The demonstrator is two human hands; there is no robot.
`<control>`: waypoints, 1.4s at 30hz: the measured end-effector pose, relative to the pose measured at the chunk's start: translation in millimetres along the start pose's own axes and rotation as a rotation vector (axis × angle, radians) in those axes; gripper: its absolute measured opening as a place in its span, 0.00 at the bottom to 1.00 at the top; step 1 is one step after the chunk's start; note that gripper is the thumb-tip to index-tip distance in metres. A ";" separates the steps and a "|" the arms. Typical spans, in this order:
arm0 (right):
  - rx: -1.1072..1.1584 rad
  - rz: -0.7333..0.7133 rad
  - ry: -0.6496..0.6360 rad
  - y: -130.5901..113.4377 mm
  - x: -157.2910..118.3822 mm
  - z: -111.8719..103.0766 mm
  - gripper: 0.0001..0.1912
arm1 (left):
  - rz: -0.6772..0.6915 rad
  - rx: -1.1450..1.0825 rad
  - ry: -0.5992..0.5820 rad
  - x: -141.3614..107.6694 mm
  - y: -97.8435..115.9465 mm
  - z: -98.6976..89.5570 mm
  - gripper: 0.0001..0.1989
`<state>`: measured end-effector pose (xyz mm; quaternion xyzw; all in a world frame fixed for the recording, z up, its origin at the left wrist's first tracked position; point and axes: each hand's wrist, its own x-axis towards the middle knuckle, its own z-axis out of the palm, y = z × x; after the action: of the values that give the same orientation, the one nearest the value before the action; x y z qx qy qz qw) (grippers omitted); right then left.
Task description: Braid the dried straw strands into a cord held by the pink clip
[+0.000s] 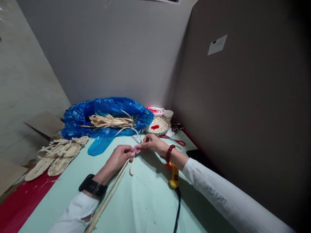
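Long pale straw strands (110, 193) hang from my left hand (121, 154), which is closed on their upper end. A short loose strand end curls down beside its fingertips. My right hand (152, 144), with a dark red bead bracelet, pinches a small flat pink piece (136, 149). The pink piece lies between both hands, close to the straw at my left fingertips. Whether it is fixed to the straw I cannot tell. Below my right wrist is a yellow corded tool (174, 179), partly hidden by the forearm.
A blue plastic bag (80, 113) with a tied straw bundle (110, 121) lies at the back. Right of it are a woven basket (164, 128) holding something red, a white cup (168, 114) and red-handled scissors (179, 141). Woven straw sandals (59, 155) sit left, and a partition stands right.
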<state>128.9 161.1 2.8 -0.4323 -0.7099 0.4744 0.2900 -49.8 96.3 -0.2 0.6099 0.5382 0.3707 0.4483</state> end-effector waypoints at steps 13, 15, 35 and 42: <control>-0.266 -0.092 0.106 -27.7 -79.5 1.4 0.04 | -0.252 -0.251 0.074 -26.4 4.8 21.0 0.11; -0.296 -0.082 0.084 -23.6 -95.7 8.7 0.05 | -0.263 -0.288 0.078 -27.6 6.6 24.9 0.13; -0.324 -0.003 0.136 -16.7 -85.6 34.4 0.14 | -0.351 -0.426 0.124 -33.4 9.6 38.4 0.13; -0.383 0.002 0.234 -27.1 -90.4 34.4 0.13 | -0.338 -0.366 0.122 -36.0 16.2 39.5 0.15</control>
<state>132.9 61.4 14.6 -0.5324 -0.7480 0.2778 0.2826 -12.9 54.6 3.5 0.3962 0.5825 0.4180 0.5735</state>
